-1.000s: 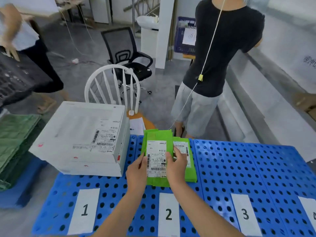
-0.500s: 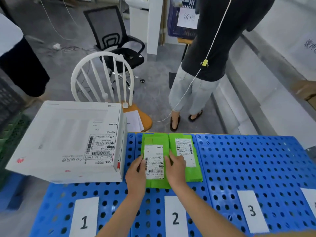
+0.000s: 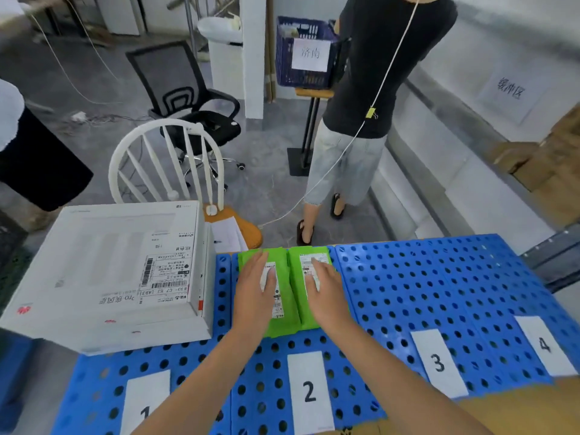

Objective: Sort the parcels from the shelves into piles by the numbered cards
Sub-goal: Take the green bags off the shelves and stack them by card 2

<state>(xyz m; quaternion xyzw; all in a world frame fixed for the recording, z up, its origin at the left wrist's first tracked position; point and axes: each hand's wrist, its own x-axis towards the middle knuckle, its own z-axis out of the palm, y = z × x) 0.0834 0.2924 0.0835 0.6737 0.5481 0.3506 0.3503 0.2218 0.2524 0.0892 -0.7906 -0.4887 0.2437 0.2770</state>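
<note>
Two green parcels lie side by side on the blue perforated board [image 3: 423,287], above card 2 [image 3: 309,392]. My left hand [image 3: 255,293] rests flat on the left green parcel [image 3: 282,321], fingers spread. My right hand [image 3: 323,293] lies flat on the right green parcel [image 3: 296,262], covering part of its label. Neither hand grips anything. A stack of large white boxes [image 3: 110,271] with a shipping label stands above card 1 [image 3: 146,403]. Card 3 [image 3: 437,361] and card 4 [image 3: 544,343] lie to the right with nothing above them.
A white wooden chair [image 3: 166,164] with papers on its seat stands just behind the board. A person in a black shirt [image 3: 370,98] stands beyond the board's far edge. Behind are an office chair [image 3: 185,95], a blue crate [image 3: 304,51] and cardboard boxes [image 3: 539,161] at right.
My hands laid the left green parcel down beside the other one. They went from pinching its lower edge to resting flat, one on each parcel. The camera tilted downward.
</note>
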